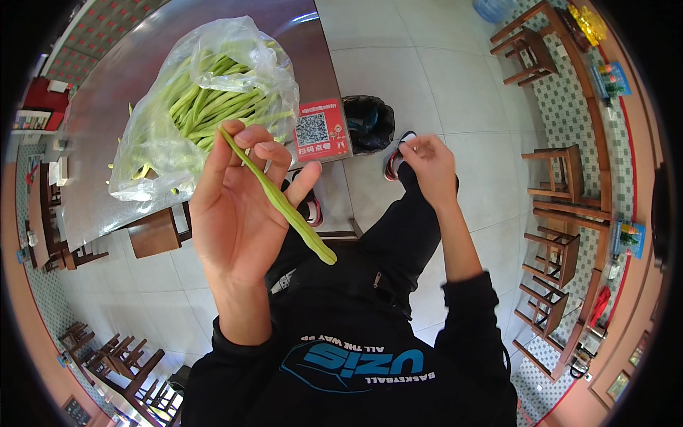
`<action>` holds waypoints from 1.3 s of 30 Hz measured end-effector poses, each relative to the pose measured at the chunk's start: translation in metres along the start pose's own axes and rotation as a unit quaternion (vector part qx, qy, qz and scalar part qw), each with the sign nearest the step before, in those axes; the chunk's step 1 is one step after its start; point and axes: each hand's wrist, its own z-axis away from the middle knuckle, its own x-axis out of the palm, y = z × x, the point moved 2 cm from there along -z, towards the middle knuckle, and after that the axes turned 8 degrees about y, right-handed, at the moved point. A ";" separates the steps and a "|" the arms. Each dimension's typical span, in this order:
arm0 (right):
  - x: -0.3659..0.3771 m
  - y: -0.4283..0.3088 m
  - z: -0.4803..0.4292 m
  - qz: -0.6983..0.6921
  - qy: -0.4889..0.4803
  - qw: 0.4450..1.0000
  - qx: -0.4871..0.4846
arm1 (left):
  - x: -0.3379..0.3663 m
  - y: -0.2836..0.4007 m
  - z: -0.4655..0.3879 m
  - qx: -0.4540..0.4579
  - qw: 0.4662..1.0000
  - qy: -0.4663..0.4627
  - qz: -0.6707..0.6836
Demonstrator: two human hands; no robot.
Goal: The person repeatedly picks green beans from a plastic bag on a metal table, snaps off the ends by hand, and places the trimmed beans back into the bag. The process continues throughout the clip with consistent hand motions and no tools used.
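Note:
My left hand (240, 208) is raised with its palm up, pinching one end of a long green bean (291, 211) between thumb and index finger. The bean slants down to the right across the palm, and its far end hangs free over my lap. Behind that hand, a clear plastic bag (155, 112) lies on the table with its mouth open, full of green beans (213, 107). My right hand (435, 168) is held above my knee and shoe, to the right of the black-lined bin (387, 120). Its fingers are curled together, and nothing shows between them.
The dark table (85, 181) carries a red card (323, 131) with a printed code at its corner. A wooden stool (155, 235) stands by the near edge. More stools (552, 256) line the right wall, and a blue water jug (493, 8) stands far off.

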 end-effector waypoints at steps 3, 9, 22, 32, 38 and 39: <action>0.033 0.080 -0.062 0.038 -0.008 0.999 0.023 | 0.006 0.003 0.002 0.042 0.998 -0.004 0.046; 0.068 0.168 -0.107 0.162 0.005 0.985 -0.062 | 0.028 0.003 0.001 0.107 0.992 -0.040 0.056; 0.028 -0.159 0.101 -0.495 -0.180 0.840 -0.133 | 0.033 -0.018 -0.008 0.171 0.972 -0.085 0.138; 0.000 -0.223 0.078 -0.235 -0.183 0.920 -0.256 | 0.018 0.003 0.039 0.097 0.860 -0.031 -0.500; -0.011 -0.230 0.089 -0.137 -0.153 0.904 -0.376 | 0.027 -0.009 0.038 0.177 0.818 -0.110 -0.537; -0.012 -0.231 0.093 -0.122 -0.137 0.900 -0.395 | 0.026 -0.010 0.040 0.184 0.812 -0.107 -0.543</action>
